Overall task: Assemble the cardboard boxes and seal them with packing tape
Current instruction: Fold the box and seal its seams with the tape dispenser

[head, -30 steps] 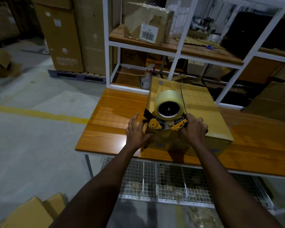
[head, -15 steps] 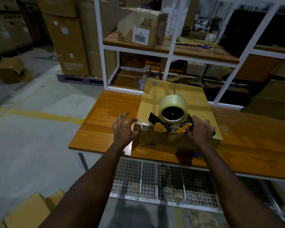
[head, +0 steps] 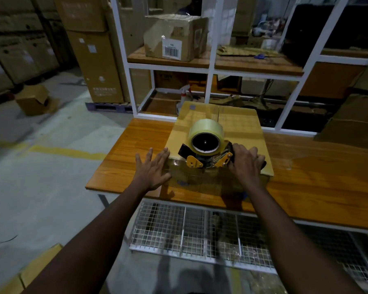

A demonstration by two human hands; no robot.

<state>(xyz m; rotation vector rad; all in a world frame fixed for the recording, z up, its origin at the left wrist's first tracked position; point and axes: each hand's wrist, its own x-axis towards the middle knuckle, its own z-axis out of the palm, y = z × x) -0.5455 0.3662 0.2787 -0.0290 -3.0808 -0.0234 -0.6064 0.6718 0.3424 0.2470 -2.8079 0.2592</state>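
Left hand (head: 152, 170) has flattened, fingers spread, against box (head: 239, 124); right hand (head: 245, 164) grips tape dispenser (head: 204, 145).

No legible text — blurred barcode label (head: 170, 49)

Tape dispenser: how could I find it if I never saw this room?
Look for the wooden table in front of the white rack; a cardboard box sits on it. The tape dispenser stands at the box's near edge, held by the right hand. Only it carries a big yellowish tape roll.
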